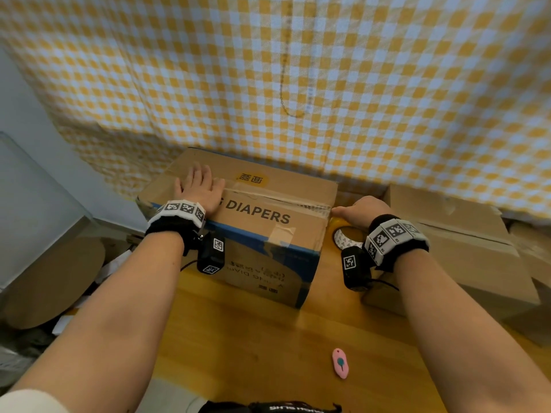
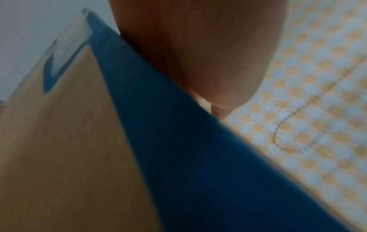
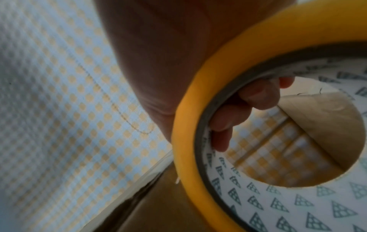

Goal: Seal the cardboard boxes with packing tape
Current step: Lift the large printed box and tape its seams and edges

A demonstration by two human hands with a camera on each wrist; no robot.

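Observation:
A brown cardboard box (image 1: 262, 216) printed DIAPERS, with a blue band, stands on the wooden table (image 1: 268, 338). A strip of clear tape runs along its top seam toward the right edge. My left hand (image 1: 198, 186) lies flat with straight fingers on the box's top at the left end. My right hand (image 1: 362, 211) grips a yellowish tape roll (image 3: 190, 122) at the box's right side, fingers curled through its patterned core (image 3: 278, 199). In the left wrist view I see only my palm (image 2: 198, 47) and the box's blue band (image 2: 168, 125).
A second cardboard box (image 1: 459, 248) stands to the right of the roll. A small pink cutter (image 1: 340, 362) lies on the table near me. A yellow checked curtain (image 1: 298, 84) hangs behind. Cardboard pieces (image 1: 53, 281) lie on the floor at left.

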